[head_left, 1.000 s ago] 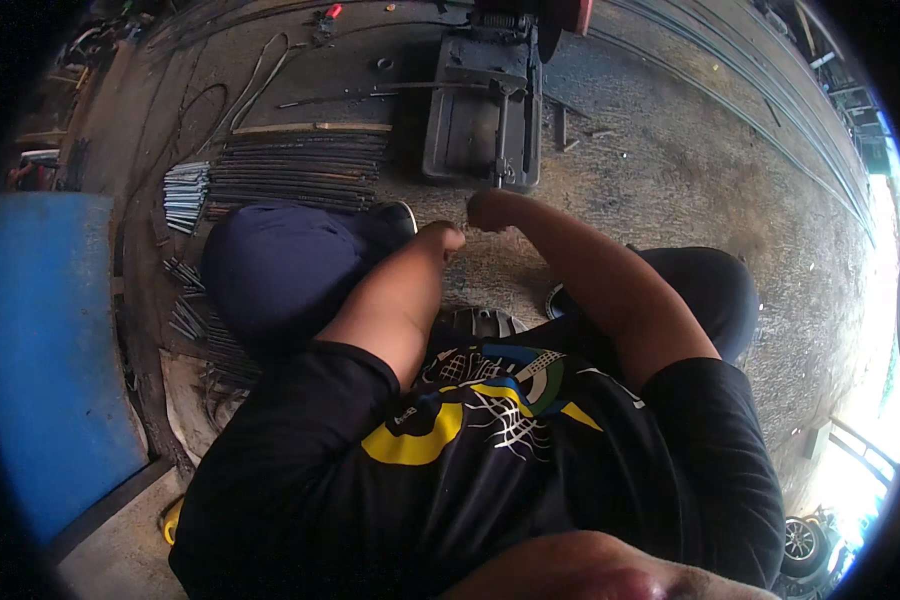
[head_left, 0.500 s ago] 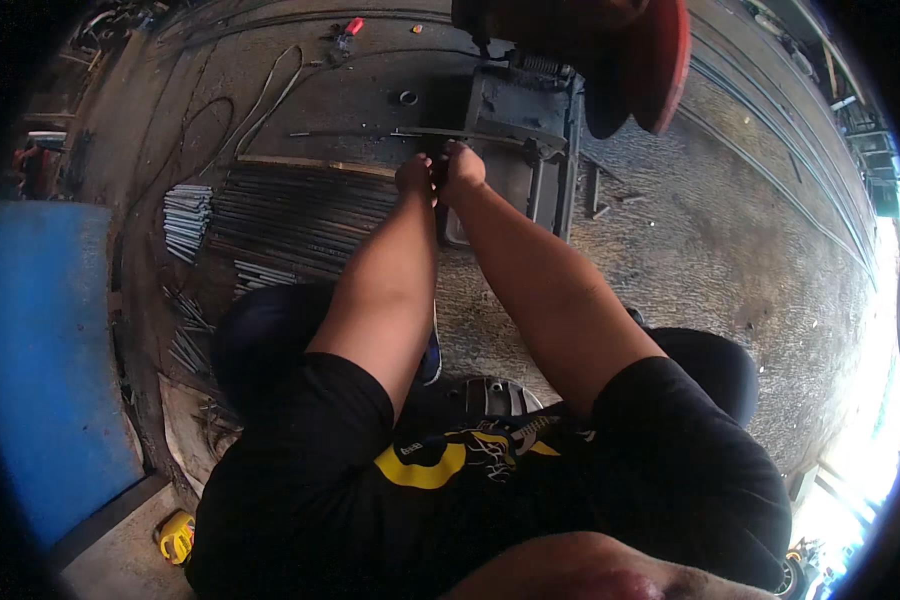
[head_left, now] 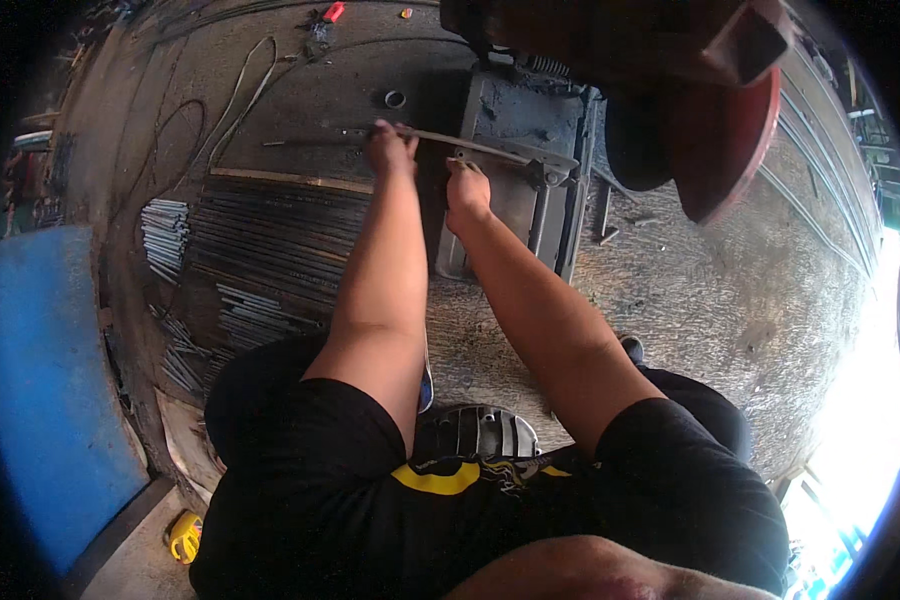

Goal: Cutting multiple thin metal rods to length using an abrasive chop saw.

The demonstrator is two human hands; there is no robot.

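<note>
My left hand [head_left: 392, 150] is closed around a thin metal rod [head_left: 450, 141], which runs to the right into the clamp [head_left: 545, 165] of a cut-off saw. Just below the rod, beside the saw's grey base [head_left: 485, 218], my right hand [head_left: 467, 192] has its fingers curled together. What it grips, perhaps a small part by the clamp, is hidden. The saw's dark body with a red disc-shaped guard [head_left: 728, 150] hangs over the base at the upper right.
Several dark rods [head_left: 270, 235] lie side by side at the left, with short cut silver pieces [head_left: 165, 235] next to them. A metal ring [head_left: 395, 99] and a red-handled tool [head_left: 333, 12] lie farther off. A yellow tape measure [head_left: 185, 537] sits at lower left, near a blue panel [head_left: 50, 380].
My hands have parted: the left moved up and left along the rod, while the right stayed near the clamp. The saw's guard now appears farther right and lower in view.
</note>
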